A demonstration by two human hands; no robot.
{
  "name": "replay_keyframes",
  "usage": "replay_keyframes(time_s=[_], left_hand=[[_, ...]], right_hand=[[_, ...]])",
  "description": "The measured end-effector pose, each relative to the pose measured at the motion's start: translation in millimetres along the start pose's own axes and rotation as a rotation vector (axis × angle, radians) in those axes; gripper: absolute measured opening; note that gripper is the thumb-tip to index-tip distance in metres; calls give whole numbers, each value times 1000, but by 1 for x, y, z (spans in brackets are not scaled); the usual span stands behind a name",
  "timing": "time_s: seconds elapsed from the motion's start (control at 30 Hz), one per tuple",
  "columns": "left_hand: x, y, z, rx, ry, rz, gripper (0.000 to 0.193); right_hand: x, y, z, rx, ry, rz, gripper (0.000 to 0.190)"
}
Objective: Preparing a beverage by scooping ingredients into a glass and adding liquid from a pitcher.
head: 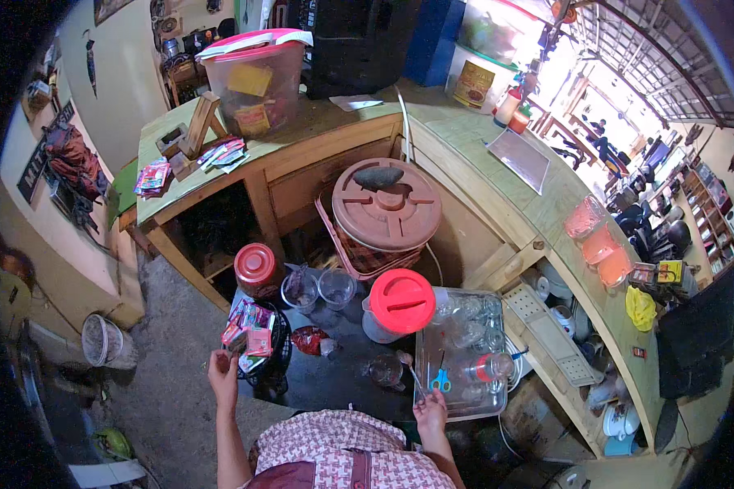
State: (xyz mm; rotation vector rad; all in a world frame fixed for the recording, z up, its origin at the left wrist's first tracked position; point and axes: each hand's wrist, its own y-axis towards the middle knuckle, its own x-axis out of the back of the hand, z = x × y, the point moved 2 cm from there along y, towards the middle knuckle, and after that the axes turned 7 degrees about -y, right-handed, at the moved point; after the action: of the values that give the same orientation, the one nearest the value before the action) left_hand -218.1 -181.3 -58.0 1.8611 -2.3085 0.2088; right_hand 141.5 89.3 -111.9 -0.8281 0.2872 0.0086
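Note:
My right hand (430, 412) grips the handle of a metal spoon (415, 376), whose bowl end points up near a clear glass mug (386, 370). My left hand (223, 368) is raised beside a black basket (279, 342) heaped with colourful sachets (259, 341); whether it holds something small is unclear. A pitcher with a red lid (402, 301) stands at the table's middle. A red-lidded jar (258, 269), two clear plastic cups (300, 290) and a red-filled plastic bag (309, 340) are on the dark table (342, 373). Light-blue-handled scissors (440, 380) lie in the clear tray.
At the right, the clear plastic tray (460, 417) holds several glasses and a red-banded jar (495, 366). Behind the table stands a large container with a round brown lid (386, 205). Wooden counters (459, 137) curve around. A white bucket (101, 341) stands on the floor at left.

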Motion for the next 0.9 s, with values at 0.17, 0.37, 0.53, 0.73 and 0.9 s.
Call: replay_keyframes(time_s=[0.17,0.37,0.53,0.73,0.9], left_hand=[[-37,3,-22,157,-391,166,39],[-82,-6,-31,359,-596,373,46],[-103,-13,-41,299,-544,551,39],[-124,-25,-48,263,-538,687,31],[-140,-36,-47,356,-536,732,31]], right_hand=[[-11,-12,-18,-9,-63,11,43],[-10,-12,-41,-14,-149,4,39],[-12,-13,-43,-101,-322,12,34],[-17,-13,-42,-162,-401,135,35],[-18,-10,-36,-116,-424,180,34]])
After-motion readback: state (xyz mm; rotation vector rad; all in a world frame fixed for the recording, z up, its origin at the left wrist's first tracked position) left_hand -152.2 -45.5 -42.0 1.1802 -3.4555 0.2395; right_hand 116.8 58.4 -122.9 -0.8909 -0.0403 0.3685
